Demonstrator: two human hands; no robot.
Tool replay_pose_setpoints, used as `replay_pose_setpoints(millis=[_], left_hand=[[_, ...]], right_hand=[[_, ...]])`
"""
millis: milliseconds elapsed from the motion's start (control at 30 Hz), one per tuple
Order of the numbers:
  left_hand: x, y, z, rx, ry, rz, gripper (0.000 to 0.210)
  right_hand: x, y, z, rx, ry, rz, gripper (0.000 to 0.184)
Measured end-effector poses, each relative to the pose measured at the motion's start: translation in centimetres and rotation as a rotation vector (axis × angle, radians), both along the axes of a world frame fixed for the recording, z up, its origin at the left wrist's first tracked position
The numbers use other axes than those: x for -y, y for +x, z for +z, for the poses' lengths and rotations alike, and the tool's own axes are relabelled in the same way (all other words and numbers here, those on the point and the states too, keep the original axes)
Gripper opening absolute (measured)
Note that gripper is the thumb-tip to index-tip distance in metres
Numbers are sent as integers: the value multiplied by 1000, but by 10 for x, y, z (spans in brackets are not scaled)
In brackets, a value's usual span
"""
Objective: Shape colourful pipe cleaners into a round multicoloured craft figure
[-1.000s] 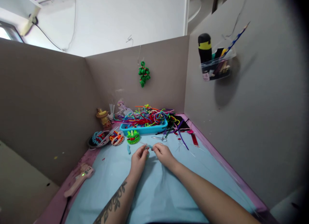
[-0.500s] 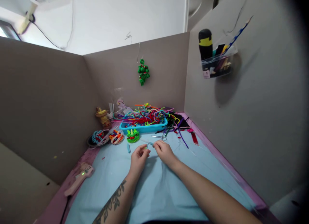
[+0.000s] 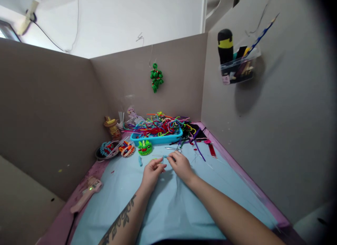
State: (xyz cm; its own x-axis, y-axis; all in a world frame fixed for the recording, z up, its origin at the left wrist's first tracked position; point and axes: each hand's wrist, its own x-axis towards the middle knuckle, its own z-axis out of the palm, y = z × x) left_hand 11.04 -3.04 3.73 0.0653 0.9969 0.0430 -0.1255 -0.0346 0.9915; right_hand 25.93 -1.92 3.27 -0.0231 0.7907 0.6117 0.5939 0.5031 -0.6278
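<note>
Two bare hands meet over a blue-covered tabletop (image 3: pixel 171 206) walled by three grey partitions (image 3: pixel 181 79). The right hand (image 3: pixel 181 166), thumb and fingers pinched together, grips one light-blue fuzzy piece (image 3: pixel 165 156) in the gap between the hands, part of it covered by fingers. The left hand (image 3: pixel 152 171), just beside it, has its fingers curled and thumb drawn in; whether it holds anything cannot be told. One thin pale rod (image 3: pixel 157 155) juts left from the piece, its ends hard to make out. One loose blue piece (image 3: pixel 140 161) lies left of the left hand. Three fuzzy figures sit farther left: one green (image 3: pixel 145 148), one orange and white (image 3: pixel 127 150), and one blue and red (image 3: pixel 106 148), the last in a dark bowl (image 3: pixel 99 156) partly hidden by pale strips (image 3: pixel 119 147). One pair of scissors (image 3: pixel 171 148) lies beyond the right hand, its handles blurred. On the far side, one blue tray (image 3: pixel 158 141) overflows with coloured stems (image 3: pixel 163 127) too tangled to count. At near left, one pink glue gun (image 3: pixel 86 196) trails a cord (image 3: pixel 70 229) out of view.
</note>
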Motion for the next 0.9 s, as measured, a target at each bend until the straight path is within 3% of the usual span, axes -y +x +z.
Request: replay_pose_setpoints(millis=[533,900], left_hand=[[-4,-2,-9,32,-35,-18,45],[-3,-2,-7,57,8,-8,38]], right_hand=[[-5,0,-3,-114,7,13,7],[4,-5,2,10,53,-5,16]])
